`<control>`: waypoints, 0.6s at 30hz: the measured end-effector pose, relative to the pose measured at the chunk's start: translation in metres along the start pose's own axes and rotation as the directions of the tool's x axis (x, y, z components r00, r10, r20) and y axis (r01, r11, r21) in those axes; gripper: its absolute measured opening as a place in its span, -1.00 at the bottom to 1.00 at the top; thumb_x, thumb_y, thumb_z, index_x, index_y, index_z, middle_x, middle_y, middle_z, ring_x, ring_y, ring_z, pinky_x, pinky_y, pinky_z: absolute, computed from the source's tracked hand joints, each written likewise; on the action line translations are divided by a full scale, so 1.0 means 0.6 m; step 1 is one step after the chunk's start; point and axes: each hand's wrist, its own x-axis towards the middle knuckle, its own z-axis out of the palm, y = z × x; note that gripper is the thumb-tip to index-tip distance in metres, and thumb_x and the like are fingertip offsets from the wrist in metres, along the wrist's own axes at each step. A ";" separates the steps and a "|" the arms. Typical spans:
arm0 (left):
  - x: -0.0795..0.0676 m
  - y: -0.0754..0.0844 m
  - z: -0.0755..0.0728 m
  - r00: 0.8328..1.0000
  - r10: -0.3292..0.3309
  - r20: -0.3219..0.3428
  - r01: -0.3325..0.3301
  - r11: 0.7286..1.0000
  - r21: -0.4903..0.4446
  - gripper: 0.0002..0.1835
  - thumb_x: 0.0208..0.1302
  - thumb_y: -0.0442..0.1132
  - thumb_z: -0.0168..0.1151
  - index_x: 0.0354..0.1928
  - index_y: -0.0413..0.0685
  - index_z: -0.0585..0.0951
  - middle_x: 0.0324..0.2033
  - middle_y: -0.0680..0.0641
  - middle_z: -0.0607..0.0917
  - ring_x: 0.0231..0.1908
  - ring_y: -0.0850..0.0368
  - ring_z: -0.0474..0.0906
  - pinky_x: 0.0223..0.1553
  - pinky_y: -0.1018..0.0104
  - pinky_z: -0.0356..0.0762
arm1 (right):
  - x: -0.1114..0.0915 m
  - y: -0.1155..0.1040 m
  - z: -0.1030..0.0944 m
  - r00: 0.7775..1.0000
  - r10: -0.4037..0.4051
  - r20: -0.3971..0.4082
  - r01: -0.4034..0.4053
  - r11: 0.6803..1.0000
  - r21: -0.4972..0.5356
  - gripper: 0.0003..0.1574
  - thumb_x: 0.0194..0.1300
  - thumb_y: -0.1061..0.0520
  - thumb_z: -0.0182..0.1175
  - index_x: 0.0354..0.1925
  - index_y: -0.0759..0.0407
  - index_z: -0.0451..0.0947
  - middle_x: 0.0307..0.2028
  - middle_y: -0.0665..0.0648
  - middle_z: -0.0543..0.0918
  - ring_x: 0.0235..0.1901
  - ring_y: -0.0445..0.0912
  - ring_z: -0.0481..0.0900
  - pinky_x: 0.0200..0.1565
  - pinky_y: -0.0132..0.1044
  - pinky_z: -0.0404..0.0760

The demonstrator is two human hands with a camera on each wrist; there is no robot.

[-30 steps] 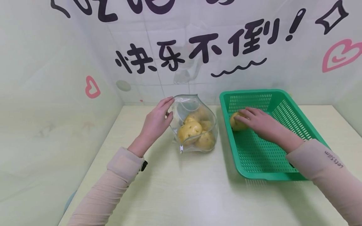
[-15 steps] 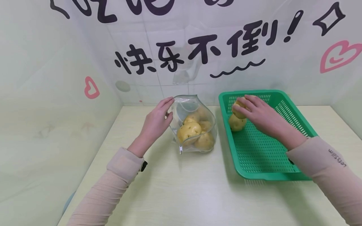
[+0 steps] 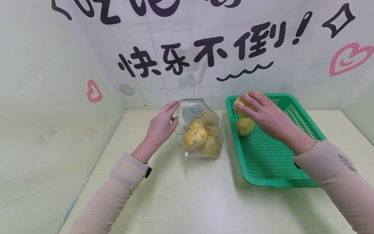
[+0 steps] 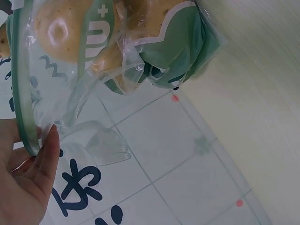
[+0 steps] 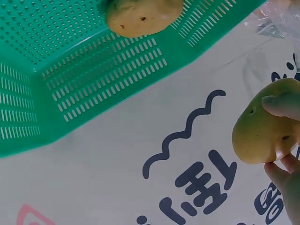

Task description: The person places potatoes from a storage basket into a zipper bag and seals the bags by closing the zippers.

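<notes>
A clear zip bag (image 3: 189, 110) with a slider on its edge stands with its mouth spread, several potatoes (image 3: 195, 137) inside. My left hand (image 3: 161, 125) pinches the bag's rim at its upper left; the left wrist view shows thumb and fingertips on the green zip strip (image 4: 23, 93). My right hand (image 3: 267, 115) grips a potato (image 3: 243, 107) over the back left corner of the green basket (image 3: 243, 162). In the right wrist view this potato (image 5: 265, 126) sits between thumb and fingers. Another potato (image 3: 244, 126) lies in the basket below it.
The basket stands to the right of the bag on a pale wooden table (image 3: 187, 201). A printed white sheet (image 3: 140, 94) rises behind the table and at its sides. The basket's left rim (image 3: 233, 130) lies between the right hand and the bag.
My right hand has lifted a potato off the basket floor and moved it up and left, uncovering the other potato. The left hand holds the bag's rim as before.
</notes>
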 end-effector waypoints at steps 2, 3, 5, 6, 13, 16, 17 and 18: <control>0.000 0.000 0.000 1.000 0.000 -0.002 0.000 1.000 0.001 -0.50 0.27 -0.40 0.09 0.28 -0.27 0.42 0.28 -0.15 0.46 -0.21 0.04 0.69 -0.39 0.28 0.66 | 0.004 -0.004 0.000 1.000 -0.013 -0.017 0.013 1.000 -0.005 -0.17 -0.01 0.69 0.08 0.21 0.19 0.39 0.20 0.33 0.46 0.22 0.26 0.34 0.23 0.21 0.40; 0.000 0.000 0.000 1.000 0.001 -0.002 -0.001 1.000 0.001 -0.50 0.27 -0.40 0.09 0.27 -0.27 0.42 0.28 -0.15 0.47 -0.21 0.03 0.69 -0.39 0.28 0.66 | 0.006 -0.007 0.000 0.999 -0.023 -0.030 0.023 1.000 -0.011 -0.16 -0.02 0.69 0.10 0.20 0.20 0.39 0.20 0.33 0.46 0.21 0.26 0.35 0.22 0.21 0.41; 0.000 0.000 0.000 1.000 0.002 -0.001 -0.002 1.000 0.002 -0.50 0.27 -0.40 0.09 0.28 -0.26 0.42 0.28 -0.15 0.47 -0.21 0.04 0.69 -0.39 0.28 0.66 | 0.010 -0.010 0.002 0.997 -0.045 -0.058 0.043 0.999 -0.021 -0.18 -0.03 0.68 0.12 0.19 0.22 0.41 0.18 0.34 0.48 0.20 0.27 0.37 0.22 0.20 0.42; 0.000 0.000 0.000 1.000 0.002 -0.001 -0.002 1.000 0.001 -0.50 0.27 -0.40 0.09 0.28 -0.26 0.42 0.28 -0.15 0.47 -0.21 0.04 0.69 -0.39 0.28 0.66 | 0.011 -0.012 0.003 0.996 -0.052 -0.067 0.051 0.999 -0.019 -0.18 -0.04 0.68 0.13 0.19 0.21 0.41 0.19 0.34 0.48 0.20 0.26 0.37 0.22 0.20 0.42; -0.001 0.000 0.001 1.000 -0.003 0.002 0.003 1.000 -0.001 -0.50 0.27 -0.40 0.09 0.28 -0.26 0.41 0.28 -0.14 0.47 -0.21 0.03 0.69 -0.39 0.27 0.66 | 0.029 -0.028 0.006 0.986 -0.105 -0.129 0.102 0.994 -0.025 -0.18 -0.04 0.66 0.16 0.18 0.19 0.42 0.17 0.35 0.50 0.17 0.28 0.41 0.20 0.19 0.44; -0.001 0.000 0.000 1.000 -0.004 0.000 0.004 1.000 -0.003 -0.50 0.27 -0.40 0.09 0.28 -0.26 0.41 0.28 -0.14 0.47 -0.20 0.03 0.70 -0.40 0.26 0.66 | 0.039 -0.036 0.007 0.981 -0.123 -0.150 0.120 0.992 -0.025 -0.19 -0.05 0.64 0.20 0.17 0.19 0.43 0.16 0.35 0.50 0.16 0.29 0.42 0.19 0.19 0.46; -0.001 0.000 0.000 1.000 -0.004 -0.001 0.004 1.000 -0.004 -0.50 0.27 -0.40 0.09 0.28 -0.26 0.42 0.28 -0.14 0.47 -0.20 0.02 0.70 -0.40 0.26 0.66 | 0.043 -0.039 0.007 0.979 -0.129 -0.155 0.127 0.992 -0.027 -0.20 -0.04 0.63 0.20 0.17 0.19 0.44 0.16 0.34 0.50 0.15 0.29 0.43 0.18 0.19 0.47; -0.001 0.000 0.000 1.000 -0.004 -0.001 0.004 1.000 -0.004 -0.50 0.27 -0.40 0.09 0.28 -0.26 0.42 0.28 -0.14 0.47 -0.20 0.03 0.70 -0.40 0.26 0.66 | 0.047 -0.043 0.007 0.978 -0.133 -0.158 0.130 0.991 -0.026 -0.21 -0.04 0.62 0.21 0.17 0.18 0.44 0.16 0.34 0.50 0.15 0.28 0.43 0.18 0.18 0.48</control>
